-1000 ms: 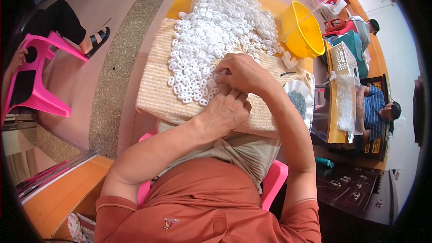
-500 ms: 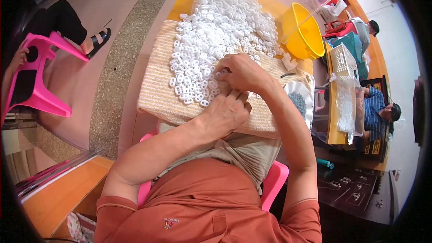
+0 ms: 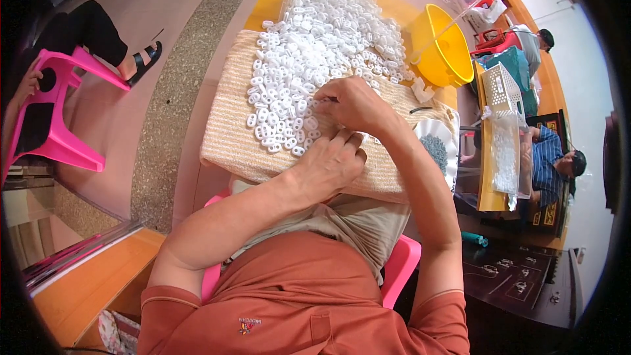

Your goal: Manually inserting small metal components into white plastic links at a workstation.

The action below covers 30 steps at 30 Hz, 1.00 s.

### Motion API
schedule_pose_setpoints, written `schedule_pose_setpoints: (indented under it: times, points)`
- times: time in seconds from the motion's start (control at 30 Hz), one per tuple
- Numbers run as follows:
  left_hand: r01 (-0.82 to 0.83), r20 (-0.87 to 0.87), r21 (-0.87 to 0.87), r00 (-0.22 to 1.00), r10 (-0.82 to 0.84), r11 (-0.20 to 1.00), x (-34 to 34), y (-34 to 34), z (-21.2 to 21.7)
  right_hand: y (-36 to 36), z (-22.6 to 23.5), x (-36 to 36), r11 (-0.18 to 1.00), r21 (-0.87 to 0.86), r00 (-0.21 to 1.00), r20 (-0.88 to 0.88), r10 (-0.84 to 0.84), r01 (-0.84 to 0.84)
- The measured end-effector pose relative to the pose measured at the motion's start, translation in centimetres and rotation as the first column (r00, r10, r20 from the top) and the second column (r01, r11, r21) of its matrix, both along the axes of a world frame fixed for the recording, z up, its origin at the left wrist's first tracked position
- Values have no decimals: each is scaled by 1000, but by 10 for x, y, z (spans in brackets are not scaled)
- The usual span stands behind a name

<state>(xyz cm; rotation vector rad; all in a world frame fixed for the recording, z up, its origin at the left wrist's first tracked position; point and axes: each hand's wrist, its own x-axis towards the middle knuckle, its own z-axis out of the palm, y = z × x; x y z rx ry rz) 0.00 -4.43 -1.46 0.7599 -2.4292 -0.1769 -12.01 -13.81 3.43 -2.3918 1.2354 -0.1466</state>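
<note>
A large heap of small white oval plastic pieces with two holes (image 3: 282, 85) lies over a striped cream towel (image 3: 230, 118) on the table. My right hand (image 3: 355, 104) is at the near right edge of the heap, its fingers bent together in a pinch. Just below it, my left hand (image 3: 332, 160) rests on the towel with curled fingers, close to the nearest white pieces. The backs of both hands hide their fingertips, so whatever they hold does not show. To the right of my right hand, a white dish (image 3: 449, 135) contains small grey-blue bits (image 3: 434, 150).
A yellow tub (image 3: 437, 46) stands at the far right beside a clear plastic bin (image 3: 401, 0) tipped behind the heap. A pink stool (image 3: 72, 118) with a seated person's leg is at left. Co-workers sit at right, near a white basket (image 3: 503, 89).
My right hand has shifted very slightly, its fingers lifting a little away from the left hand. The left hand and the heap look almost the same.
</note>
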Motion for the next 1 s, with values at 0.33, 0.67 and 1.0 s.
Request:
schedule_pose_setpoints:
  times: [0.33,0.67,1.0]
  points:
    - [-4,52,64,999,1,998,3,3,7,0,-5,0,992,-35,988,-90,121,-125]
    - [17,9,-19,1000,-16,1000,0,-2,3,13,31,-41,985,-67,974,173,-147,161]
    - [46,1,46,999,-46,998,0,-4,4,55,39,-101,942,67,944,-69,-323,328]
